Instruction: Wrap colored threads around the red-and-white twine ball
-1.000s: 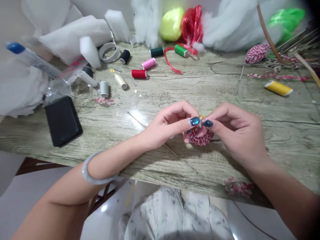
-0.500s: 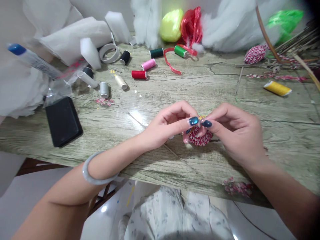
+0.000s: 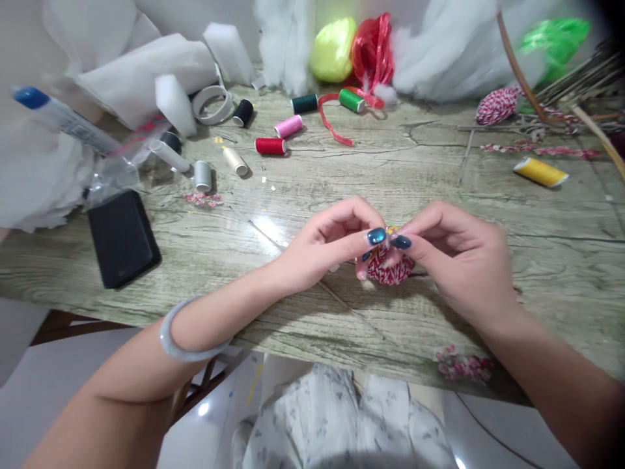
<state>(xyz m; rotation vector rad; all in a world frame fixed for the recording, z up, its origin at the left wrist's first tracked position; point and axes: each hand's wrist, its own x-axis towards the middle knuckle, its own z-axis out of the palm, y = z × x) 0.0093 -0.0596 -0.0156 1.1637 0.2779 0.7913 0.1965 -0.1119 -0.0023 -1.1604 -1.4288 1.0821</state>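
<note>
A small bundle of red-and-white twine (image 3: 393,270) sits low between my hands, just above the table, with a bit of yellow at its top. My left hand (image 3: 336,244) is closed around its left side, thumb laid over the top and other fingertips showing beneath. From the other side my right hand (image 3: 461,260) pinches thumb and forefinger together at the yellow tip. Whatever lies inside that pinch is too small and covered to name. The two thumbnails, painted dark blue-green, nearly touch.
Thread spools, among them a red spool (image 3: 271,146) and a yellow spool (image 3: 540,172), lie about the wooden table (image 3: 415,169). A black phone-like slab (image 3: 124,238) rests at left. White stuffing (image 3: 444,52) and a twine ball (image 3: 497,106) are at the back. A thin stick (image 3: 349,306) lies below my hands.
</note>
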